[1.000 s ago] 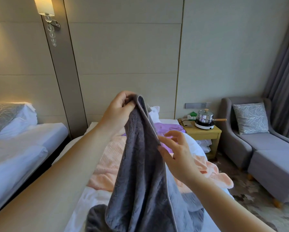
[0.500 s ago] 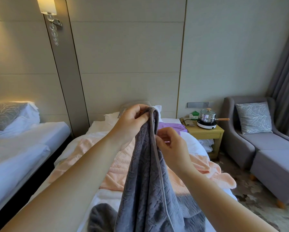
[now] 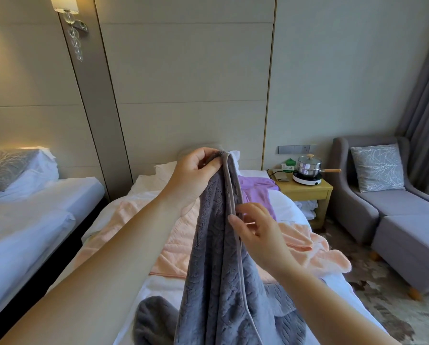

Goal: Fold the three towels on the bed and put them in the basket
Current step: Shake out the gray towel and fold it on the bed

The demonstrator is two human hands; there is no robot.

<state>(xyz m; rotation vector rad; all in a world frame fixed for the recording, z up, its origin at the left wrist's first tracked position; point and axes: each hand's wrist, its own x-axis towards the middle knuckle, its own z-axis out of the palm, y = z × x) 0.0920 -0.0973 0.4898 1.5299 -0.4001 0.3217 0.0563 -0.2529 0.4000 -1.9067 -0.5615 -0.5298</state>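
Grey towel (image 3: 215, 257) is hanging from my left hand (image 3: 198, 168), pinching its top corner; just below, my right hand (image 3: 255, 230) is touching the hem, grip unclear. First fold starting; next needs the second corner.

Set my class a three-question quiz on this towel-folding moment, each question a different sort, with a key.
1. True or false: the left hand grips the grey towel at its top corner.
2. Which towel lies nearest the pillows? A the peach one, B the purple towel, C the grey one.
3. Fill in: the armchair stands on the person's ____ side.
Key: 1 true; 2 B; 3 right.
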